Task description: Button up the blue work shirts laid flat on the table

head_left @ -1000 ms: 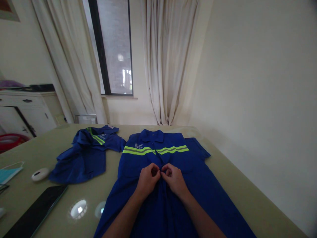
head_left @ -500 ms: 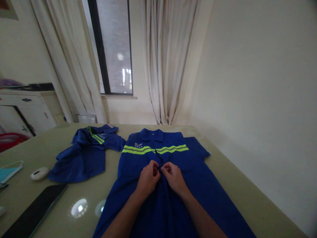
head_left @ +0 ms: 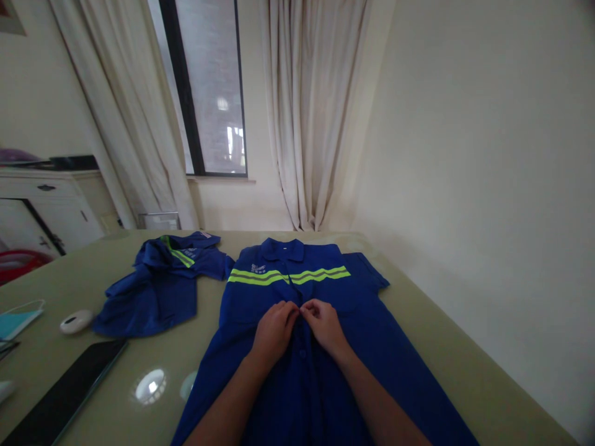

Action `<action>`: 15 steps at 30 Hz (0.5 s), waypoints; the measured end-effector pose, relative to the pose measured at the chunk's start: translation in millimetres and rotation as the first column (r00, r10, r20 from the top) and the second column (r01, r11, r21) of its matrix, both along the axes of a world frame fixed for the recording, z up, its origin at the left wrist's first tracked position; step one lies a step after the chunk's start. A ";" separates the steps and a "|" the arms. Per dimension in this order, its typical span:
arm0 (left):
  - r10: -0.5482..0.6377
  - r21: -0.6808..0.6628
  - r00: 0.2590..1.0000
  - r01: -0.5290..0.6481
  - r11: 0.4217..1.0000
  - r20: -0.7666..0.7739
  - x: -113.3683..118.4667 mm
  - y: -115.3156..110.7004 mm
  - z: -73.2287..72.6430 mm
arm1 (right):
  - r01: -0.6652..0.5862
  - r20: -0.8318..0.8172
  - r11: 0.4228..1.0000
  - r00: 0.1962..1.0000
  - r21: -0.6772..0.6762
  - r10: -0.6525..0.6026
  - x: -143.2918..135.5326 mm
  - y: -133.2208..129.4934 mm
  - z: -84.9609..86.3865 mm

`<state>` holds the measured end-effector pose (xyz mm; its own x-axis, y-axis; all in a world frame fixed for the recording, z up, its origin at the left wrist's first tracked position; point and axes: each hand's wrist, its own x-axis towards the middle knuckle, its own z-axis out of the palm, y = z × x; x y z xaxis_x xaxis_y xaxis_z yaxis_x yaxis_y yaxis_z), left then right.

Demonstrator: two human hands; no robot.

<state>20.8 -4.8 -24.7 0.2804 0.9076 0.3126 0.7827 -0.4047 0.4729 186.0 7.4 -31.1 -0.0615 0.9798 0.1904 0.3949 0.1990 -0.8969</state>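
Note:
A blue short-sleeved work shirt [head_left: 372,347] lies spread face up, collar away from me, with a yellow-green and grey reflective band across its chest. Both my hands meet at its front opening, below the band. My left hand [head_left: 277,327] pinches the placket edge from the left. From the right, my right hand [head_left: 323,322] pinches the same spot, thumb and forefinger together, fingertips almost touching the left ones. Whatever small part lies between the fingertips is hidden. A button [head_left: 302,354] shows on the placket just below my hands.
On the table [head_left: 223,303], a second blue shirt [head_left: 153,297] lies crumpled at the left. Nearer are a white oval object [head_left: 77,322], a dark flat phone-like slab [head_left: 69,390] and a light-blue face mask [head_left: 18,322]. A wall [head_left: 488,217] borders the right side.
My fingertips have drawn closer together at the placket, and the left fingers have turned inward. A button below the hands now shows. The view has shifted slightly.

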 end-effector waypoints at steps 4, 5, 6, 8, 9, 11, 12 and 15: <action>0.093 0.080 0.988 -0.083 0.993 -0.127 5.1 -3.1 3.4 | 0.072 0.095 0.992 0.992 0.102 -0.082 -5.6 -6.5 2.8; 0.101 0.092 0.984 -0.089 0.992 -0.147 5.7 -5.2 4.6 | 0.097 0.126 0.989 0.986 0.113 -0.111 -6.6 -7.9 3.0; 0.110 0.100 0.979 -0.094 0.991 -0.170 5.8 -8.1 5.7 | 0.119 0.157 0.986 0.978 0.119 -0.137 -7.1 -9.6 3.0; 0.120 0.098 0.969 -0.101 0.990 -0.214 4.1 -16.0 7.1 | 0.143 0.223 0.984 0.961 0.111 -0.165 -6.6 -14.2 3.5; 0.119 0.091 0.966 -0.100 0.991 -0.230 2.4 -20.9 7.1 | 0.140 0.262 0.985 0.951 0.103 -0.163 -5.5 -17.1 4.3; 0.124 0.096 0.959 -0.102 0.990 -0.256 -2.2 -31.9 5.0 | 0.093 0.354 0.992 0.927 0.091 -0.119 -2.2 -23.6 8.2; 0.126 0.108 0.956 -0.101 0.989 -0.266 -4.9 -37.3 3.0 | 0.054 0.409 0.995 0.909 0.081 -0.083 -0.7 -26.5 11.6; 0.083 0.115 0.955 -0.052 0.992 -0.285 -13.7 -50.2 -4.3 | 0.011 0.579 1.000 0.815 0.022 -0.021 -0.9 -31.1 26.5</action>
<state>7.1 -55.0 -28.9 0.3120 0.8938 0.3223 0.9066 -0.3815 0.1803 185.1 -23.7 -4.6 -0.1500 0.9786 0.1411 0.8437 0.2011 -0.4976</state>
